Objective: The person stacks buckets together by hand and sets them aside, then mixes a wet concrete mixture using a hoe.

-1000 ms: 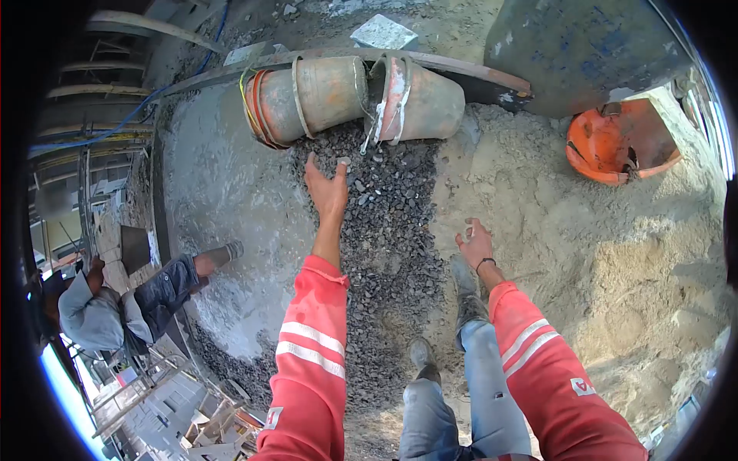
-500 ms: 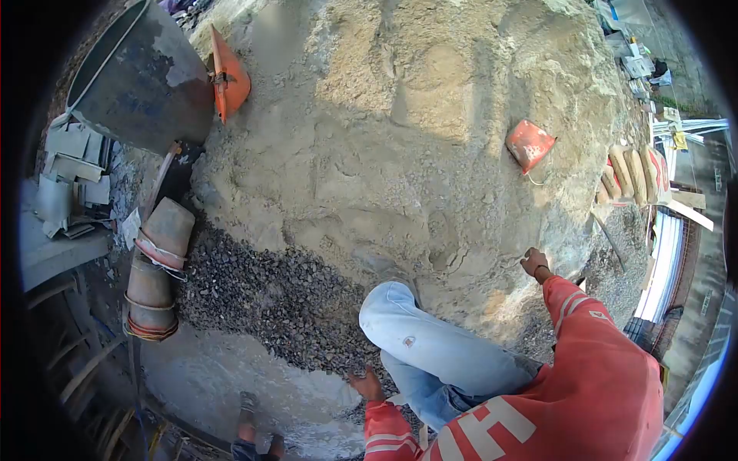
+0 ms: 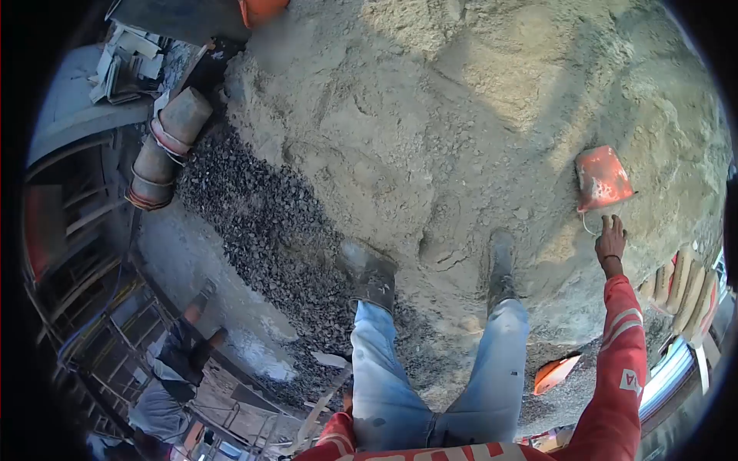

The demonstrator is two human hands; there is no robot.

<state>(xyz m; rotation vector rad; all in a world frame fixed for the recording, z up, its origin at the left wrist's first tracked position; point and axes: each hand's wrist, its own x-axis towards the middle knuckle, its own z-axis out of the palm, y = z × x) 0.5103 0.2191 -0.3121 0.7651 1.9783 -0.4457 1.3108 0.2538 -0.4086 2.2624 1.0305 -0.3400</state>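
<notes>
My right hand (image 3: 610, 244) had closed in on the red bucket (image 3: 603, 178), open beside its rim, likely within reach. Left hand (image 3: 348, 402) well apart, couldn't tell its grip.

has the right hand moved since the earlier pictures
Yes, the right hand has moved closer to the red bucket, and is now near its rim.

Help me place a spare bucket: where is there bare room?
Bare, uneven tan sand lies between the dark crushed gravel and the scuffed red bucket, beyond the muddy dark boots. It is crowded at right, with the right hand by that bucket and tan sacks nearby, and at far left around the grimy grey buckets.
</notes>
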